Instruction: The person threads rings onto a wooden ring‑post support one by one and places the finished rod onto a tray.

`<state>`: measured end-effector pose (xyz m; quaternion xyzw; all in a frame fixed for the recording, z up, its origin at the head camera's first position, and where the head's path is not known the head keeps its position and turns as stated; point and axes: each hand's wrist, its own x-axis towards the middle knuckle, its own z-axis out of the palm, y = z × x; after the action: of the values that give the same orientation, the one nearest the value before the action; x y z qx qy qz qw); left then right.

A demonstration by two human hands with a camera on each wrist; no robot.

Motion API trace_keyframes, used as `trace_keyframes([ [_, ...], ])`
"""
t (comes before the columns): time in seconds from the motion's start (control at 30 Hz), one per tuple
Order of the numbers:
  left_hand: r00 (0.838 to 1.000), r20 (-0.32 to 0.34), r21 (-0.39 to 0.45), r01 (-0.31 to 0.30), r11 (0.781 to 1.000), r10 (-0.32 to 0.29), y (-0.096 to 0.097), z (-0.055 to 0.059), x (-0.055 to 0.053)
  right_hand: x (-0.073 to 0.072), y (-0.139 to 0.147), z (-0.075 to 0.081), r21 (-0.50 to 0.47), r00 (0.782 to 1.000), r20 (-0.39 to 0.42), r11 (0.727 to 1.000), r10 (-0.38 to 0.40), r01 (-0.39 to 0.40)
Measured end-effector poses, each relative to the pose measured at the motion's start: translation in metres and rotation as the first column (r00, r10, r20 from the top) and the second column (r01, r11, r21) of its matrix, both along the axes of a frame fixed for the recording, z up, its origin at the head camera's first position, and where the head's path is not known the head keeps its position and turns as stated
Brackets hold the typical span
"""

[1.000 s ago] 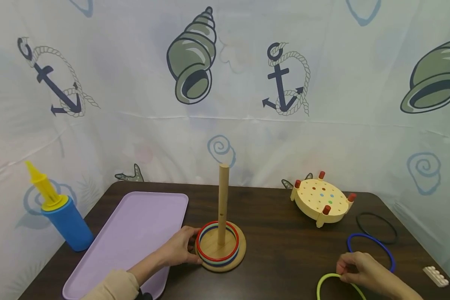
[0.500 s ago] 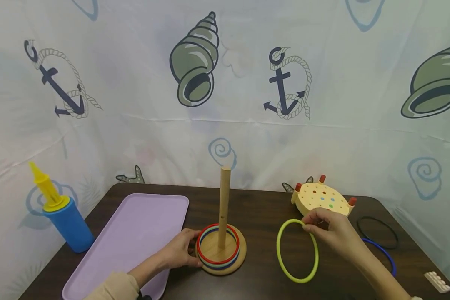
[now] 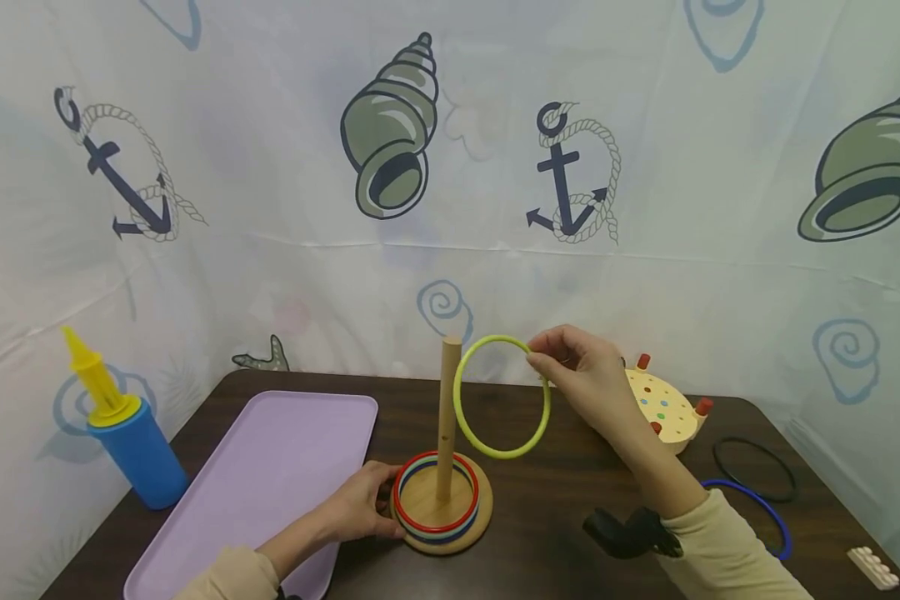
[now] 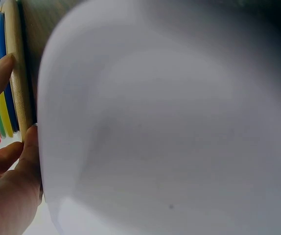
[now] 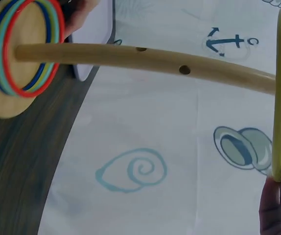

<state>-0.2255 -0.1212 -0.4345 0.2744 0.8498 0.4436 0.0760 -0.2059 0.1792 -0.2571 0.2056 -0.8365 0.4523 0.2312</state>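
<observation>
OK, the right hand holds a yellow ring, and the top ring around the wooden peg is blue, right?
Not quite: the head view shows the top ring around the wooden peg is red, not blue. The right hand does hold a yellow ring.

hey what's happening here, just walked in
A person's left hand grips the edge of a round wooden base, where stacked rings, red on top, lie around an upright post. Their right hand pinches a yellow-green ring beside the upper part of the post, not yet around it. A blue ring and a dark ring lie on the table to the right.
</observation>
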Motion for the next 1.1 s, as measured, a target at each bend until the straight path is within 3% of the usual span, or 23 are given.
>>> trace_keyframes([
  [0.27,1.000,0.007,-0.015,0.005,1.000,-0.005,-0.001,-0.001,0.001,-0.022,-0.028,0.001,-0.131,0.997,0.025,0.989,0.066,-0.062],
  [0.53,1.000,0.018,-0.020,-0.007,1.000,0.008,-0.001,0.000,0.003,-0.031,-0.043,-0.011,-0.145,0.991,0.126,0.989,0.033,-0.014],
  [0.67,1.000,0.002,-0.022,-0.001,1.000,0.001,-0.001,0.001,0.003,-0.035,-0.045,-0.032,-0.093,0.987,0.162,0.996,0.003,0.012],
  [0.8,1.000,0.018,-0.001,0.012,1.000,-0.012,-0.001,0.003,0.002,-0.036,-0.047,-0.062,-0.029,0.978,0.209,0.999,-0.018,0.024],
  [1.1,1.000,-0.006,-0.004,0.005,1.000,-0.005,-0.002,0.001,0.001,-0.037,-0.055,-0.126,0.055,0.938,0.343,0.998,-0.041,0.023],
])
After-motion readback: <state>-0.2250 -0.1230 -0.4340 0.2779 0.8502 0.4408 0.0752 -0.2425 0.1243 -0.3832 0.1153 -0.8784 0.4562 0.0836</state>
